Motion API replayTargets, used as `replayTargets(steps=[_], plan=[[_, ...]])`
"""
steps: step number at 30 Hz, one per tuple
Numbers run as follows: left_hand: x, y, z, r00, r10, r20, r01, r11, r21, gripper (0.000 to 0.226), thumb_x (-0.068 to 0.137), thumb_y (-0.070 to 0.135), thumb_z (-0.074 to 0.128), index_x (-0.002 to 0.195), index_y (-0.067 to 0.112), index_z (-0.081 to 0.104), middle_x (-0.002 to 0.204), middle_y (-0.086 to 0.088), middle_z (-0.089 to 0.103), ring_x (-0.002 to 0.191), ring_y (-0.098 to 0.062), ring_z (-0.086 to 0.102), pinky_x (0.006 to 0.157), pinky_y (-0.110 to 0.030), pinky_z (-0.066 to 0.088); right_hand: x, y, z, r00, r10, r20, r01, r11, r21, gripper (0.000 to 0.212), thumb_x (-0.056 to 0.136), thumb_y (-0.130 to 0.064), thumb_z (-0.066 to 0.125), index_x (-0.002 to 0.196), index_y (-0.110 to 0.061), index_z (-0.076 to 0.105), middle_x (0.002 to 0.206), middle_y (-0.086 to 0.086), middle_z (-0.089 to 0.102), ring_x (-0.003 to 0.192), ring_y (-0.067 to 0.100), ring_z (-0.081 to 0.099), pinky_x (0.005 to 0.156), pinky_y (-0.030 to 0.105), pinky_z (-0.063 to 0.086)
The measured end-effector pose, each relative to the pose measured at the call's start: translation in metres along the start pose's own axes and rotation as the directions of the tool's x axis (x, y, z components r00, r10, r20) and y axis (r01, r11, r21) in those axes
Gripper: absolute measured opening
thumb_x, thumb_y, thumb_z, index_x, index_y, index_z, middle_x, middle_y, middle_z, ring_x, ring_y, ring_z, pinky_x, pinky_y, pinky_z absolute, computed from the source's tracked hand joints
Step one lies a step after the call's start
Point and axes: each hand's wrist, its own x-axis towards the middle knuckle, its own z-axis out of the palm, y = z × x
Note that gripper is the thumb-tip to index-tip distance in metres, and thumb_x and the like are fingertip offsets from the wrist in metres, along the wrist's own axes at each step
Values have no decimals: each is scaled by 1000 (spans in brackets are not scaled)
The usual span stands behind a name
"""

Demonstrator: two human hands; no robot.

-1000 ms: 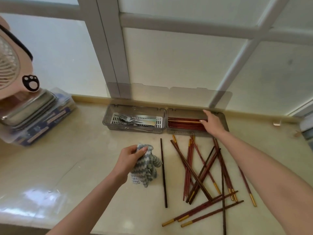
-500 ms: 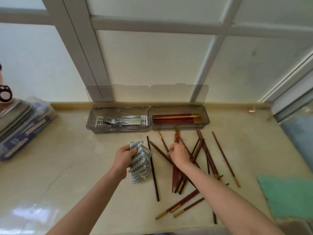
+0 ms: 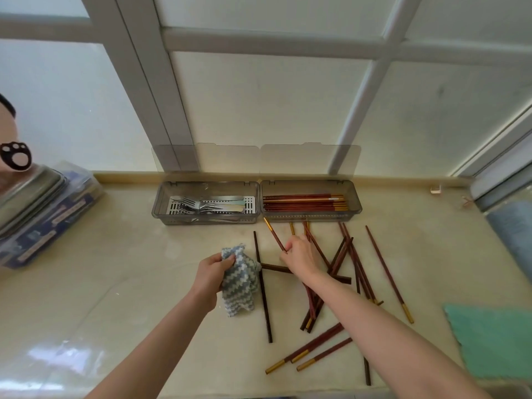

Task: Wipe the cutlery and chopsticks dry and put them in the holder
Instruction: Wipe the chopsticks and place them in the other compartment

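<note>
My left hand [image 3: 211, 273] grips a blue-and-white zigzag cloth [image 3: 239, 283] just above the counter. My right hand [image 3: 300, 256] pinches a red-brown chopstick [image 3: 273, 233] with a gold tip, its tip raised toward the holder. Several more chopsticks [image 3: 354, 269] lie scattered on the counter to the right and in front. The grey two-compartment holder [image 3: 259, 214] stands against the wall with its lid up: forks and other cutlery [image 3: 207, 204] lie in the left bin, chopsticks [image 3: 305, 201] in the right bin.
A stack of a metal tray on a clear plastic box [image 3: 43, 214] stands at the left. A green cloth [image 3: 495, 341] lies at the right front. A pink fan's edge [image 3: 14, 155] shows at far left. A window frame backs the counter.
My right hand came back from the holder's right bin to the pile and picked up one chopstick. The left hand kept hold of the cloth. The camera view shifted.
</note>
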Motion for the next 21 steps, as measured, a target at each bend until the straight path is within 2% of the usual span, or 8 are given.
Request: replayTargets(steps=[3,6,9,11,13,15,16,21], plan=[[4,-4,3,1000,-16,-1,16,1000,6,18,92,13,54,102,1,63,89,-14,66,82,-25,62,71,-31,51,2,-5,-12,991,-133,-4,133,983,124,8,81,-18,60,84,-18,53,94,1,57,81,21,56,66,30,41],[7,-4,6,1000,-21,9,21,1000,1,17,92,12,54,102,1,63,88,-13,66,81,-25,62,72,-32,50,2,-12,-30,980,-185,-74,200,904,377,10,86,-17,60,93,-15,53,83,-2,60,71,15,56,66,34,48],[9,-4,7,1000,-16,19,16,1000,-3,18,92,11,54,103,1,63,86,-12,67,78,-24,63,65,-30,49,2,-19,-54,944,-120,-307,272,810,519,13,91,-12,58,102,-15,52,80,-6,59,69,5,57,61,17,48],[9,-4,7,1000,-13,24,13,1000,-8,18,92,12,54,104,1,62,86,-12,67,77,-23,63,63,-29,48,4,-18,-64,934,-83,-346,240,864,442,13,92,-13,58,104,-16,54,77,-8,59,66,1,56,57,12,44],[9,-4,7,999,-14,28,14,1000,-18,19,92,12,54,105,1,62,88,-13,67,78,-23,63,63,-29,49,8,-10,-58,982,-66,-175,105,970,221,9,90,-16,59,99,-13,59,80,-3,62,70,9,60,58,18,45],[9,-4,7,999,-19,32,19,1000,-23,20,92,12,54,106,0,62,90,-14,67,80,-23,63,63,-29,49,4,-1,-40,999,40,26,-40,999,1,12,88,-18,59,95,-9,64,88,5,66,82,21,65,66,29,52],[8,-5,7,999,-21,35,22,999,-23,20,92,12,54,107,0,62,90,-14,67,80,-24,63,64,-30,49,1,2,-31,993,91,77,-86,995,-54,14,88,-17,58,96,-7,65,91,8,66,87,24,65,69,31,53],[7,-5,6,999,-19,49,20,1000,-21,20,92,12,54,106,0,62,90,-14,67,82,-24,63,67,-30,50,-3,5,-8,980,198,23,-195,975,-106,34,90,-16,59,121,-2,51,114,13,62,104,29,62,72,29,47]])
